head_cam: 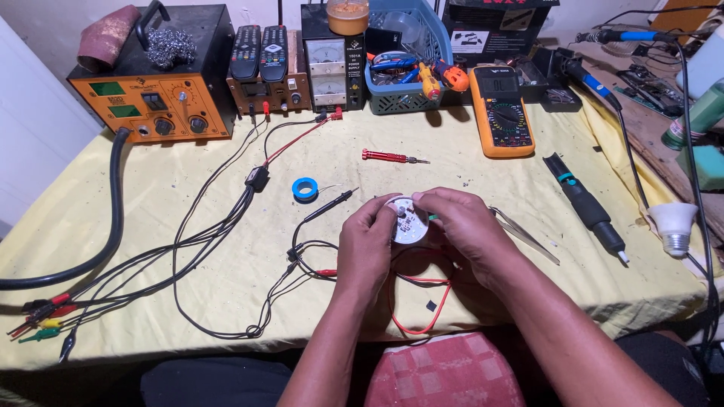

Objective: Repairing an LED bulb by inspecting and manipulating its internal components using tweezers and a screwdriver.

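Yellow-covered surface was crowded, biggest hazard first: the black and red lead tangle ran from the orange station and the power supply toward the hands; a snagged wrist could likely have dragged a probe or clip across the board. Red wire loop hung below the hands toward the lap, looked easy to catch and yank the piece out of hold.

Both hands gripped the small round white disc board, just above the surface, near its front middle. Left hand had its grip closed on the disc's left edge, right hand pinched the top-right edge with fingertips. Thin-edge hold on both sides, so a slip or tilt seemed possible, and fingers pressing the small parts might have bent them.

Soldering handle and tweezers lay just right of the right hand; an elbow sweep could have knocked them off. White bulb cover sat near the right edge, could roll.

Hard to make out: parts on the disc were too small to tell, most of its rim was covered by fingers, where the red wire joined it was hidden, right-side bench items were cut off
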